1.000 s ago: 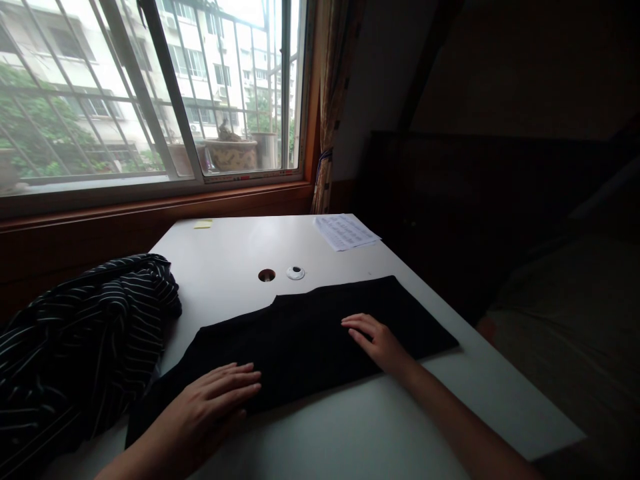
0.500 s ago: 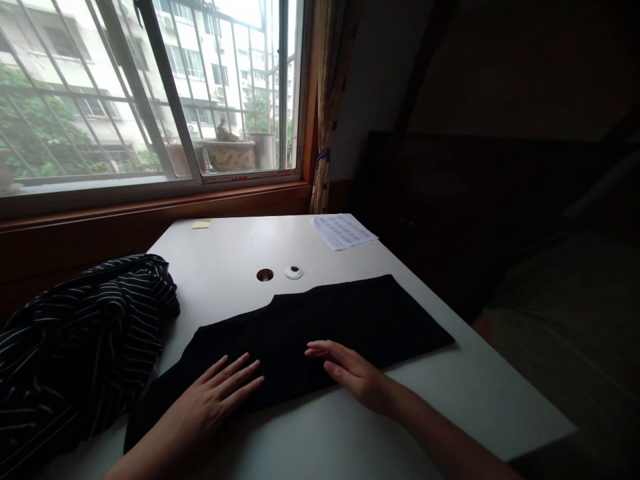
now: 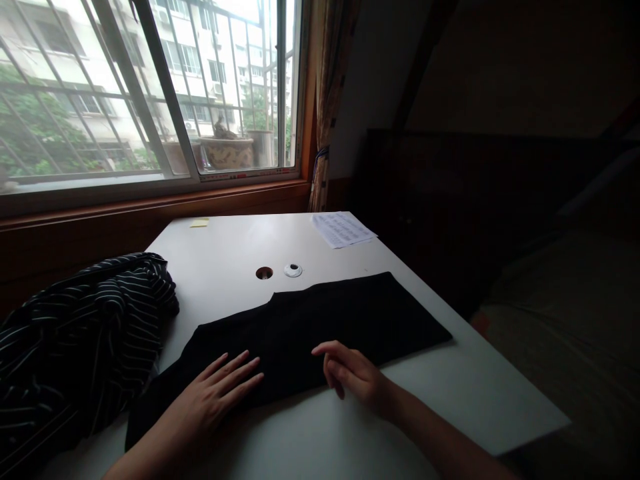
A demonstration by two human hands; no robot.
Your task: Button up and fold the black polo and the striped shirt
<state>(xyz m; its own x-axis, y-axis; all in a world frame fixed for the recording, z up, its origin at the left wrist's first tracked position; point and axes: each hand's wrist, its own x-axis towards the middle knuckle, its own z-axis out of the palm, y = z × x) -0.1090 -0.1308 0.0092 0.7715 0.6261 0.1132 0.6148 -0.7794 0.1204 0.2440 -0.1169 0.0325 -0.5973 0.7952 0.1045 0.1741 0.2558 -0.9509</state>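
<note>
A black folded garment lies flat and slantwise over the white table; its exact kind is hard to tell. My left hand rests palm down on its left part, fingers stretched and spread. Over the garment's near edge, right of the middle, is my right hand. Its index finger points left while the other fingers bend downward, and nothing shows between them. Whether the right fingertips touch the cloth cannot be made out.
A heap of black cloth with white stripes covers the table's left side. Farther back are a round cable hole, its white cover, a yellow sticky note and printed sheets. A barred window stands behind the table.
My right hand has drawn slightly back to the right, and its fingers, flat and stretched before, now bend down except the index finger. The left hand and the garment stay put.
</note>
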